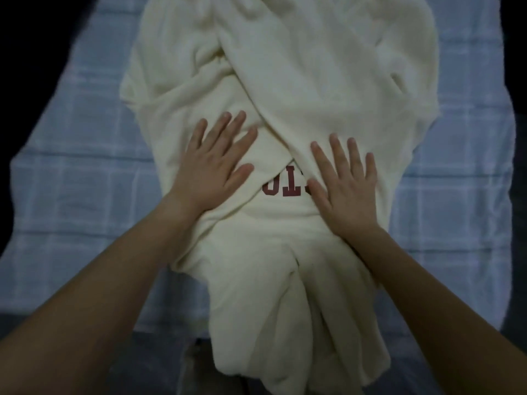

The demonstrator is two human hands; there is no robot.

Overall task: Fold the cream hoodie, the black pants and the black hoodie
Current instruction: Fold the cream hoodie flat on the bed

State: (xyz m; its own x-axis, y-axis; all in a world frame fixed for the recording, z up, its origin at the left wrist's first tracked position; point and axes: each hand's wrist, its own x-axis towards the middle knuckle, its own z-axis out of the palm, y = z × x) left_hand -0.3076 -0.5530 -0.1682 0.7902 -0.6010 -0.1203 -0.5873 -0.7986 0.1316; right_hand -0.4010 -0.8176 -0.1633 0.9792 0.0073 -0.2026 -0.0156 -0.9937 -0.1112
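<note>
Nearest the camera, two bare forearms rose from the lower corners of the frame, the left forearm [85,295] from the lower left and the right forearm [445,295] from the lower right, both angled in towards the centre. Beneath everything lay a pale blue checked sheet [79,138], which filled the left and right sides of the frame and gave way to darkness at the upper corners; what it was spread over could not be told. On the sheet, down the middle of the frame from the top edge to the bottom edge, lay the cream hoodie [285,81], broad and rumpled in the upper half and narrowing to a bunch of lengthwise folds at the bottom centre, where it passed beyond the near edge of the sheet. Wide bands of its cloth were folded inwards from either side and crossed one over the other at the centre of the frame. The left hand [211,169] lay flat on the hoodie just left of centre, palm down, its fingers straight and spread and gripping nothing. The right hand [345,192] lay flat in the same way just right of centre, fingers splayed, pressed on the overlapping band. Between the two hands showed dark red lettering [285,189], its upper part covered by the folded cloth.
</note>
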